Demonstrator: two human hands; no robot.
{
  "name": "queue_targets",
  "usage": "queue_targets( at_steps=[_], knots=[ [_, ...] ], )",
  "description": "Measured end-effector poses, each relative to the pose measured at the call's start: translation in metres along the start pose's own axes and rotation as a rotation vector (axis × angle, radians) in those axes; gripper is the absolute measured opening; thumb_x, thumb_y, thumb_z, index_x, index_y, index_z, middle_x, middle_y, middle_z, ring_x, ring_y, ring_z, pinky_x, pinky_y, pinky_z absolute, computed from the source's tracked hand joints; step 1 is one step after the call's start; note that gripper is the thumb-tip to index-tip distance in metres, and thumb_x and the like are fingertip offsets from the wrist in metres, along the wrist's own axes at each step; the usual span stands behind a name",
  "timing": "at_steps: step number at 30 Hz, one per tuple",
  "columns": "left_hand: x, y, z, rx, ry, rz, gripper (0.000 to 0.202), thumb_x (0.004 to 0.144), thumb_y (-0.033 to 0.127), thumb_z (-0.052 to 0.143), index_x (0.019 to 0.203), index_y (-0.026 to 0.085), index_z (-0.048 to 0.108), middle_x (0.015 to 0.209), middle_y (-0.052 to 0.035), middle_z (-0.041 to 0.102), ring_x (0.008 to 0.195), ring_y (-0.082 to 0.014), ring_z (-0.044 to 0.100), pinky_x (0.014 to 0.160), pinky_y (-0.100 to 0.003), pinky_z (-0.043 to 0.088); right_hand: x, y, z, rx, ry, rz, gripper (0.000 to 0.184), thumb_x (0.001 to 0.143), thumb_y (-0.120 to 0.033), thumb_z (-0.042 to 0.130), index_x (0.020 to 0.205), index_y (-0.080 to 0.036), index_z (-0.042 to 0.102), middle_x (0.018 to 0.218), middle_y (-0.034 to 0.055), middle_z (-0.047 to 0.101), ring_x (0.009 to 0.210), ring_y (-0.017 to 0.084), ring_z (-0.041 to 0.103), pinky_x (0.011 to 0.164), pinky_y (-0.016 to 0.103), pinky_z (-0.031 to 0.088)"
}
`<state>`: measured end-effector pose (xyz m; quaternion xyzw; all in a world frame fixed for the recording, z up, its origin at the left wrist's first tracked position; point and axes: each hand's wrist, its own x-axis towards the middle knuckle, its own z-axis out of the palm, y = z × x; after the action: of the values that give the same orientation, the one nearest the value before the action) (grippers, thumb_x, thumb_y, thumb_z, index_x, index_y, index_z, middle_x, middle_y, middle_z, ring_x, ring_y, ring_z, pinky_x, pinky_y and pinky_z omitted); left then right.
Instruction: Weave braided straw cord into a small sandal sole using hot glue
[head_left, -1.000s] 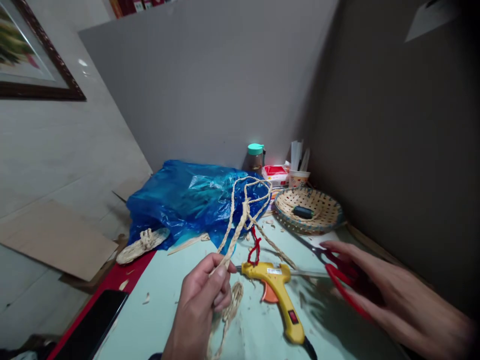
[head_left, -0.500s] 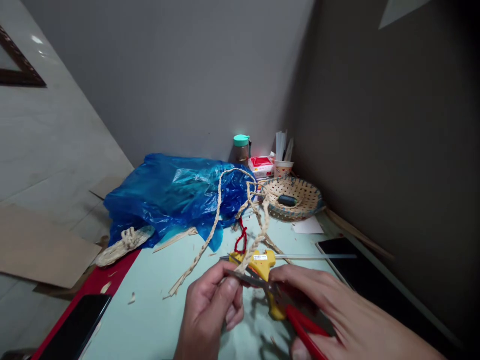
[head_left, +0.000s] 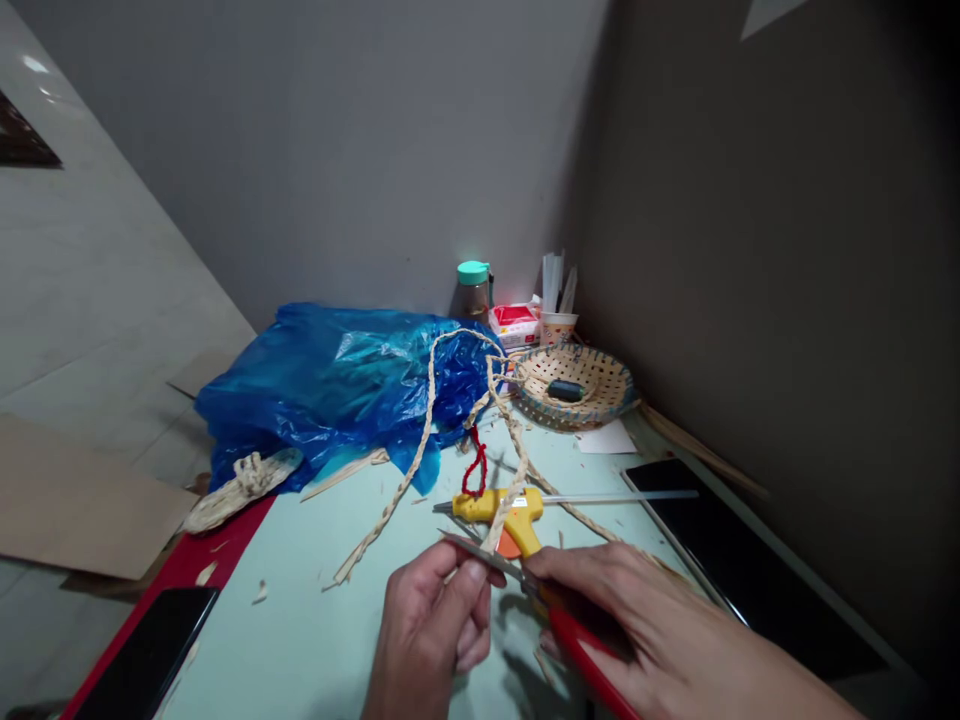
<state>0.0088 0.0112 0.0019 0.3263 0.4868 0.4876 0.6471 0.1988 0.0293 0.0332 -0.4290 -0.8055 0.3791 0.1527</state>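
My left hand (head_left: 435, 630) is closed, pinching a braided straw rope (head_left: 427, 420) near its end. The rope loops up over the blue plastic bag (head_left: 330, 380) and back down to the table. My right hand (head_left: 660, 640) grips red-handled scissors (head_left: 525, 585) whose open blades sit at the rope right beside my left fingertips. A yellow hot glue gun (head_left: 514, 512) lies on the light green table just behind both hands, with a piece of red cord (head_left: 475, 468) by its nozzle.
A woven basket (head_left: 600, 368) holding a small dark object stands at the back right, with a teal-lidded jar (head_left: 472, 290), red box and cup behind it. A dark tablet (head_left: 735, 560) lies at right, a phone (head_left: 142, 660) at lower left, a straw bundle (head_left: 240, 490) left.
My right hand has picked the scissors up from the table's right side and brought them to the rope held by my left hand. The view has tilted down.
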Motion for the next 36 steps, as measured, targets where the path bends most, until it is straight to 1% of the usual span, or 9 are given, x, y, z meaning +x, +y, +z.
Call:
queue_targets(
  at_steps=[5, 14, 18, 20, 22, 27, 29, 33, 36],
  knots=[
    [0.002, -0.007, -0.006, -0.02, 0.004, -0.108, 0.035, 0.072, 0.043, 0.079, 0.07, 0.011, 0.066, 0.048, 0.0082, 0.042, 0.038, 0.0009, 0.018, 0.038, -0.017, 0.013, -0.002, 0.007, 0.005, -0.123, -0.047, 0.03, 0.028, 0.09, -0.024, 0.044, 0.098, -0.02, 0.07, 0.096, 0.0104, 0.072, 0.087, 0.025, 0.068, 0.06, 0.024, 0.046],
    [-0.004, -0.01, -0.006, -0.009, 0.016, -0.142, 0.028, 0.075, 0.036, 0.075, 0.068, 0.011, 0.064, 0.05, 0.0075, 0.043, 0.039, -0.0002, 0.017, 0.038, -0.017, 0.01, -0.006, 0.017, 0.008, -0.167, -0.061, -0.013, 0.02, 0.093, -0.024, 0.052, 0.096, -0.019, 0.07, 0.084, 0.006, 0.066, 0.078, 0.019, 0.063, 0.065, 0.021, 0.043],
    [-0.013, 0.0, -0.019, 0.189, 0.0, -0.133, 0.03, 0.082, 0.04, 0.069, 0.071, 0.013, 0.065, 0.05, 0.0074, 0.041, 0.041, -0.0025, 0.015, 0.04, -0.018, 0.012, -0.011, 0.018, -0.005, -0.152, -0.09, -0.073, 0.019, 0.093, -0.027, 0.056, 0.103, -0.021, 0.071, 0.085, 0.0039, 0.067, 0.083, 0.02, 0.063, 0.07, 0.021, 0.044],
    [-0.016, 0.013, -0.038, 0.438, 0.062, -0.01, 0.032, 0.084, 0.044, 0.066, 0.07, 0.015, 0.066, 0.055, 0.0031, 0.048, 0.046, -0.0069, 0.033, 0.044, -0.019, 0.023, -0.013, 0.02, -0.016, -0.148, -0.053, -0.088, 0.02, 0.094, -0.032, 0.058, 0.106, -0.024, 0.071, 0.091, 0.0025, 0.069, 0.085, 0.019, 0.063, 0.074, 0.022, 0.044],
    [-0.017, 0.029, -0.059, 0.72, 0.18, 0.208, 0.027, 0.085, 0.044, 0.065, 0.083, 0.019, 0.074, 0.073, -0.0033, 0.064, 0.07, -0.0171, 0.058, 0.065, -0.024, 0.044, -0.014, 0.025, -0.027, -0.183, 0.056, -0.06, 0.023, 0.096, -0.037, 0.056, 0.109, -0.025, 0.07, 0.095, 0.0013, 0.069, 0.086, 0.019, 0.063, 0.076, 0.023, 0.044],
    [-0.025, 0.054, -0.081, 1.03, 0.365, 0.433, 0.033, 0.088, 0.045, 0.056, 0.105, 0.025, 0.076, 0.094, -0.0044, 0.071, 0.088, -0.0251, 0.063, 0.081, -0.03, 0.046, -0.012, 0.047, -0.045, -0.325, 0.222, 0.049, 0.021, 0.098, -0.032, 0.05, 0.105, -0.019, 0.065, 0.086, 0.0037, 0.067, 0.073, 0.019, 0.059, 0.066, 0.027, 0.039],
    [-0.029, 0.055, -0.074, 1.053, 0.275, 0.408, 0.031, 0.09, 0.045, 0.053, 0.099, 0.025, 0.075, 0.094, -0.0042, 0.071, 0.088, -0.025, 0.063, 0.081, -0.03, 0.046, -0.011, 0.056, -0.046, -0.385, 0.207, 0.081, 0.013, 0.094, -0.027, 0.054, 0.097, -0.019, 0.064, 0.08, 0.0035, 0.065, 0.068, 0.019, 0.057, 0.061, 0.027, 0.034],
    [-0.029, 0.051, -0.06, 1.092, -0.09, 0.257, 0.041, 0.096, 0.048, 0.044, 0.07, 0.023, 0.064, 0.078, -0.004, 0.064, 0.077, -0.0226, 0.062, 0.073, -0.027, 0.047, -0.009, 0.064, -0.047, -0.497, 0.194, 0.16, 0.011, 0.091, -0.02, 0.057, 0.08, -0.02, 0.056, 0.071, 0.0016, 0.06, 0.059, 0.017, 0.051, 0.054, 0.027, 0.024],
    [-0.025, 0.046, -0.063, 1.171, -0.004, 0.329, 0.045, 0.094, 0.048, 0.047, 0.058, 0.022, 0.052, 0.067, -0.0018, 0.054, 0.068, -0.02, 0.057, 0.067, -0.027, 0.044, -0.007, 0.066, -0.047, -0.542, 0.187, 0.204, 0.014, 0.091, -0.018, 0.058, 0.078, -0.02, 0.054, 0.072, 0.0015, 0.06, 0.059, 0.016, 0.05, 0.054, 0.027, 0.022]
  ],
)
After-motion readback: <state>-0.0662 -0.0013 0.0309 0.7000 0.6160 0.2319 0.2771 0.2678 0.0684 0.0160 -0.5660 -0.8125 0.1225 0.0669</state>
